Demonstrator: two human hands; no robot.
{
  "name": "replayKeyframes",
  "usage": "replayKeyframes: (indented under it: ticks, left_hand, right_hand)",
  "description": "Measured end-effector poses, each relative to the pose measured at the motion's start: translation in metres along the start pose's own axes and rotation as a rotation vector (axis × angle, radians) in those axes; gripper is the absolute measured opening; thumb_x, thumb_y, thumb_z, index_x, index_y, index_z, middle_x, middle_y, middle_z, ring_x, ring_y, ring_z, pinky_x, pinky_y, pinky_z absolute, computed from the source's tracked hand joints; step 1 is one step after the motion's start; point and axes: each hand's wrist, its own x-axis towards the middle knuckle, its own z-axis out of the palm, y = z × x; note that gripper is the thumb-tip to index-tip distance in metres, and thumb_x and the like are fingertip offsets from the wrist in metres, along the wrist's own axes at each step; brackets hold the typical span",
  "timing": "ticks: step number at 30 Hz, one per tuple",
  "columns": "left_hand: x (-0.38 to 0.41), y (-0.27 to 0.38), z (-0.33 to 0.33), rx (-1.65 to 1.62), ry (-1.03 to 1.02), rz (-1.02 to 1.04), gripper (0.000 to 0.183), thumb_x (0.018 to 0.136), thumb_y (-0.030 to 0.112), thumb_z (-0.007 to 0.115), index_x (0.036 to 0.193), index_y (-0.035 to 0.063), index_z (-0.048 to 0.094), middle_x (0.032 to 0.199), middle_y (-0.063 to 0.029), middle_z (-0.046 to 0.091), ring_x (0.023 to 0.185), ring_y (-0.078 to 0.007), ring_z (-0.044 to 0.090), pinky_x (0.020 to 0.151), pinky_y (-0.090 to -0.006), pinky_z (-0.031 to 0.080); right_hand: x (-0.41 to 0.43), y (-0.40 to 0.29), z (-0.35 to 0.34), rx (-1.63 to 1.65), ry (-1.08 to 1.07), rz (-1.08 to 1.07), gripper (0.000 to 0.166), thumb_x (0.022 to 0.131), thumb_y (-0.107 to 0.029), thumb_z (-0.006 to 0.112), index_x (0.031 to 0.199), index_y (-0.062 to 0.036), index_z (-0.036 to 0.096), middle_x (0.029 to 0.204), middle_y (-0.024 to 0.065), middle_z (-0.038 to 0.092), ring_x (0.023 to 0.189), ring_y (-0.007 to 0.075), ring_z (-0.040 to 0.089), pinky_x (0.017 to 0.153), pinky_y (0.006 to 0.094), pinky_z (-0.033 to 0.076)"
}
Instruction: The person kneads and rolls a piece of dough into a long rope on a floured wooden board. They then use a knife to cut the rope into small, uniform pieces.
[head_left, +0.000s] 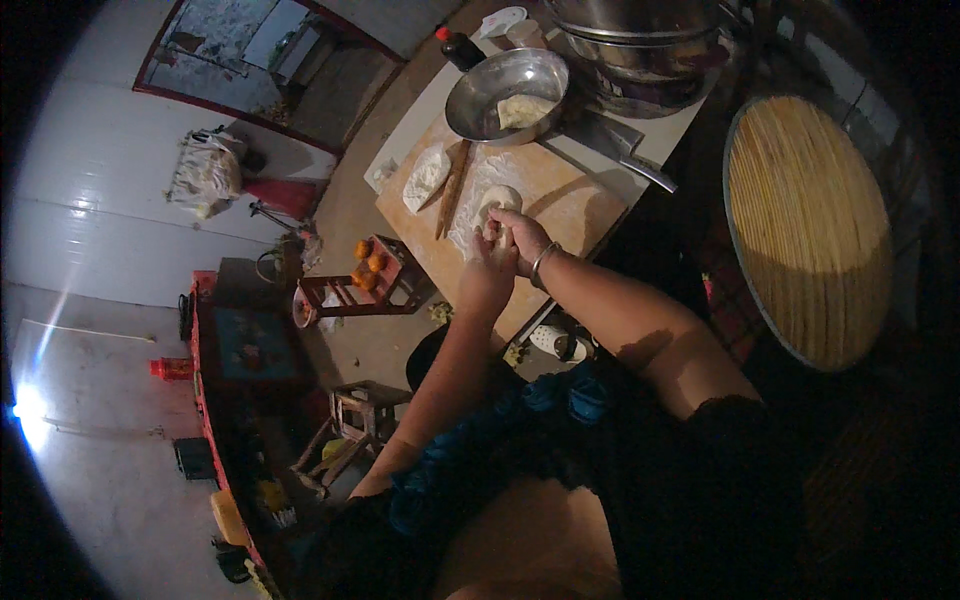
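A pale lump of dough (501, 198) is held between my two hands over a floured wooden board (551, 184). My left hand (486, 262) is at its lower left, and my right hand (519, 236), with a bangle at the wrist, grips it from the right. The fingers partly cover the dough. Left of it on the board lie a wooden rolling pin (453, 191) and a white bag or bowl of flour (427, 178). Just past the board stands a metal bowl (469, 112) with a piece of dough (523, 111) inside.
A cleaver (611, 142) lies by the board's far right edge, its handle sticking out. Behind it stands a large steel pot (645, 52). A dark bottle with a red cap (460, 51) is near the bowl. A round slatted tray (810, 232) is at right; oranges (367, 266) rest on a stool.
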Motion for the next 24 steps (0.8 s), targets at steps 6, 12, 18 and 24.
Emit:
replayKeyframes:
  ticks: [6, 12, 18, 24]
  left_hand:
    - [0.008, -0.029, 0.023, 0.479, 0.033, 0.596, 0.062, 0.090, 0.025, 0.050, 0.141, 0.0037, 0.022, 0.106, -0.0294, 0.058, 0.096, -0.0460, 0.058, 0.075, -0.0518, 0.047]
    - [-0.002, -0.017, 0.020, 0.120, -0.240, 0.203, 0.074, 0.088, 0.026, 0.054, 0.146, 0.0106, 0.011, 0.089, -0.0323, 0.061, 0.082, -0.0487, 0.058, 0.073, -0.0528, 0.045]
    - [-0.028, -0.001, 0.004, 0.016, -0.269, 0.142, 0.081, 0.085, 0.024, 0.058, 0.147, 0.0101, 0.008, 0.093, -0.0332, 0.060, 0.085, -0.0483, 0.059, 0.075, -0.0520, 0.045]
    - [-0.028, -0.004, 0.001, 0.038, -0.368, -0.065, 0.078, 0.083, 0.021, 0.061, 0.146, 0.0131, 0.016, 0.097, -0.0321, 0.060, 0.093, -0.0470, 0.058, 0.080, -0.0505, 0.045]
  right_hand:
    - [-0.003, -0.029, -0.005, -0.363, 0.290, -0.011, 0.025, 0.083, -0.029, 0.066, 0.073, -0.0093, 0.054, 0.065, 0.0017, 0.052, 0.056, 0.0161, 0.055, 0.051, 0.0293, 0.044]
    - [0.047, -0.025, -0.045, -0.668, 0.324, -0.243, 0.027, 0.081, -0.032, 0.068, 0.079, -0.0068, 0.057, 0.063, 0.0038, 0.053, 0.053, 0.0156, 0.054, 0.049, 0.0314, 0.044]
    - [0.025, -0.053, -0.020, -0.191, 0.265, -0.114, 0.018, 0.087, -0.024, 0.062, 0.080, -0.0109, 0.051, 0.065, -0.0004, 0.049, 0.051, 0.0122, 0.047, 0.047, 0.0276, 0.040]
    - [0.020, -0.055, -0.029, -0.299, 0.274, -0.245, 0.019, 0.084, -0.022, 0.064, 0.077, -0.0112, 0.050, 0.064, -0.0001, 0.048, 0.049, 0.0130, 0.046, 0.047, 0.0288, 0.040]
